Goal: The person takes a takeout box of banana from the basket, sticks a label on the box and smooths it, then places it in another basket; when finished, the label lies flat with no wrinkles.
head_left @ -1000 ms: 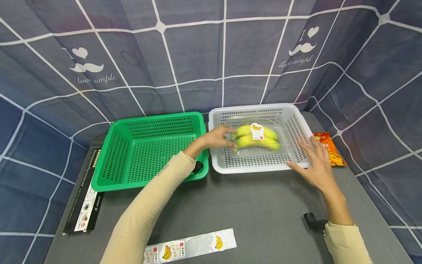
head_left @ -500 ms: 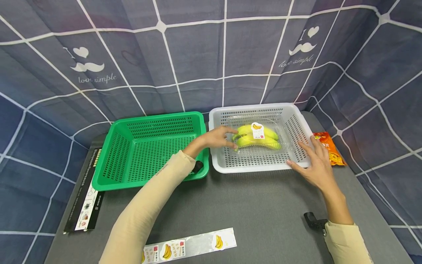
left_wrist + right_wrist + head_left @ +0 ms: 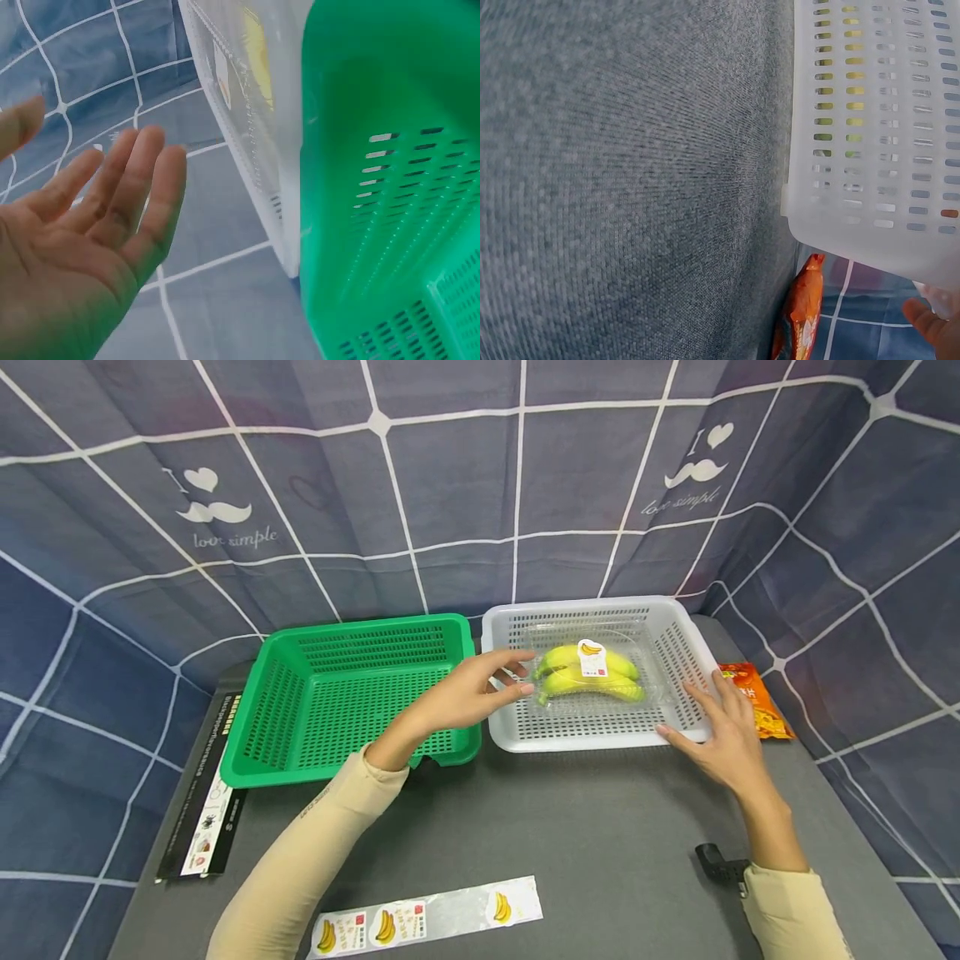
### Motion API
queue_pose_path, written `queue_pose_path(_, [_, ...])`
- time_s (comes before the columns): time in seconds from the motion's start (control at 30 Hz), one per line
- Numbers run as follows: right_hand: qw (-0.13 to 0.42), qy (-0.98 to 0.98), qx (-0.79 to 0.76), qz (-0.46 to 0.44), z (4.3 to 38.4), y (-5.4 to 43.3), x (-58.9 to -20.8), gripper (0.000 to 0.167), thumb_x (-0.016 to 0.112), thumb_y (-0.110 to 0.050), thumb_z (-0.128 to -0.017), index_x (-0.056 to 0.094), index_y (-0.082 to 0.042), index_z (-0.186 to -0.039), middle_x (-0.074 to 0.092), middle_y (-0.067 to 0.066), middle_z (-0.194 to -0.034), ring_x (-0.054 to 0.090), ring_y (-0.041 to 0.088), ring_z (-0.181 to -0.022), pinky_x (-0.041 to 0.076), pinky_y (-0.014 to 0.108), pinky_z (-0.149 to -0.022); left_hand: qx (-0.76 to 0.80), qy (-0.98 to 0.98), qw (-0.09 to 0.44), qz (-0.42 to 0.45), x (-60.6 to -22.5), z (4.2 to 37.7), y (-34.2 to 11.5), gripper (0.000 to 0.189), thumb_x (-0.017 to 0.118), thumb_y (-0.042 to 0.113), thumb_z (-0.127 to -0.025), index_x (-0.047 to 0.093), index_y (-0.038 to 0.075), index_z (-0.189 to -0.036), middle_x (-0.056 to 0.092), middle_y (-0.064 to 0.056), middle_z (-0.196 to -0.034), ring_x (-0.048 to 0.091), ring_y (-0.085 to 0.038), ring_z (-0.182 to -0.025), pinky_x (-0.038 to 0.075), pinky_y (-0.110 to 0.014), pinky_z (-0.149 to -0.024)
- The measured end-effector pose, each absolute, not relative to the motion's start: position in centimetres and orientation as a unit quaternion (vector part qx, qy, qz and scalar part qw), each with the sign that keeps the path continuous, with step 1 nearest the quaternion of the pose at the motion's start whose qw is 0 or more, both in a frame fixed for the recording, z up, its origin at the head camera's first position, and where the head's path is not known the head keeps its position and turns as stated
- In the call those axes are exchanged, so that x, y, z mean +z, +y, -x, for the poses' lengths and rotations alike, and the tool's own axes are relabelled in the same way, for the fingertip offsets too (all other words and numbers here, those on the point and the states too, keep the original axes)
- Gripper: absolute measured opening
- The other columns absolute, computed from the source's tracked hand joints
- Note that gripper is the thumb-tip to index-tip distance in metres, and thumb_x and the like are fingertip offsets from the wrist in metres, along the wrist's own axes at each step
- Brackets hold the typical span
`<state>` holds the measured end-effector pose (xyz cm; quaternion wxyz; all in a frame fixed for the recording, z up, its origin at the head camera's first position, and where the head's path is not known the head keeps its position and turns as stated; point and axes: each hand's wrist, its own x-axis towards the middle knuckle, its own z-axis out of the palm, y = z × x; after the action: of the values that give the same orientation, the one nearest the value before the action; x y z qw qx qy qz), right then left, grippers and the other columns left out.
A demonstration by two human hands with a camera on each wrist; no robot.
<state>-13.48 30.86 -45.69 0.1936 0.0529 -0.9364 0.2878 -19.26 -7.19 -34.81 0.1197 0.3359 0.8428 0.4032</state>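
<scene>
A clear plastic box of yellow-green bananas, with a white banana sticker on its lid, lies in the white basket. My left hand hovers above the near left side of this basket, fingers loosely extended. Nothing is in that left hand in the left wrist view. At the basket's right front corner, my right hand rests on the rim with fingers spread. Only its fingertips show in the right wrist view.
A green basket stands to the left, partly behind my left arm. Beside it lies a long black box. An orange snack bag is right of the white basket. A strip of banana stickers lies near the front. Curtain hangs behind.
My left hand has lifted off the banana box and come up and back toward me. The right hand stays on the basket rim. The view has shifted slightly.
</scene>
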Motion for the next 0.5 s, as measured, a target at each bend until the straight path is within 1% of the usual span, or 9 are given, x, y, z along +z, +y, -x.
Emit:
queue_pose_path(0.1, [0.189,-0.938,0.286,-0.046,13.5,31.0,-45.7,0.078,0.083,-0.039,-0.072,0.056,-0.008,-0.138,0.027,0.023,-0.158,0.019,0.05,-0.143,0.014,0.069,-0.111,0.396,0.848,0.089,-0.339,-34.9,18.2,-7.7,0.048,0.059,0.028,-0.099,0.05,0.01,-0.142,0.061,-0.005,-0.129,0.062,-0.016,-0.107,0.052,-0.032,-0.087])
queue_pose_path(0.17, [0.184,-0.94,0.285,-0.043,13.5,31.1,-45.7,0.078,0.083,-0.039,-0.073,0.055,-0.008,-0.139,0.025,0.022,-0.158,0.017,0.049,-0.144,0.014,0.069,-0.111,0.385,0.854,0.07,-0.343,-34.9,17.6,-8.0,0.047,0.059,0.027,-0.099,0.051,0.01,-0.141,0.06,-0.005,-0.13,0.063,-0.018,-0.108,0.053,-0.035,-0.088])
queue_pose_path(0.3, [0.181,-0.941,0.283,-0.042,13.5,31.1,-45.8,0.078,0.082,-0.039,-0.073,0.054,-0.009,-0.139,0.024,0.021,-0.159,0.017,0.049,-0.144,0.014,0.07,-0.111,0.359,0.869,0.026,-0.339,-34.7,15.7,-9.0,0.046,0.06,0.029,-0.099,0.053,0.012,-0.14,0.06,-0.002,-0.129,0.061,-0.017,-0.108,0.052,-0.037,-0.087])
queue_pose_path(0.43, [0.182,-0.941,0.283,-0.044,13.5,31.0,-45.8,0.077,0.083,-0.038,-0.073,0.055,-0.008,-0.138,0.025,0.021,-0.159,0.018,0.05,-0.143,0.015,0.07,-0.11,0.321,0.883,-0.051,-0.338,-35.0,13.3,-10.7,0.045,0.062,0.031,-0.097,0.056,0.012,-0.137,0.062,0.0,-0.12,0.06,-0.014,-0.103,0.052,-0.035,-0.083])
queue_pose_path(0.5, [0.183,-0.941,0.282,-0.046,13.5,31.0,-45.7,0.078,0.083,-0.039,-0.072,0.055,-0.008,-0.138,0.025,0.022,-0.158,0.018,0.05,-0.144,0.015,0.07,-0.11,0.304,0.889,-0.084,-0.334,-35.4,12.2,-11.6,0.044,0.063,0.031,-0.096,0.057,0.012,-0.136,0.063,0.001,-0.117,0.06,-0.013,-0.103,0.052,-0.035,-0.083])
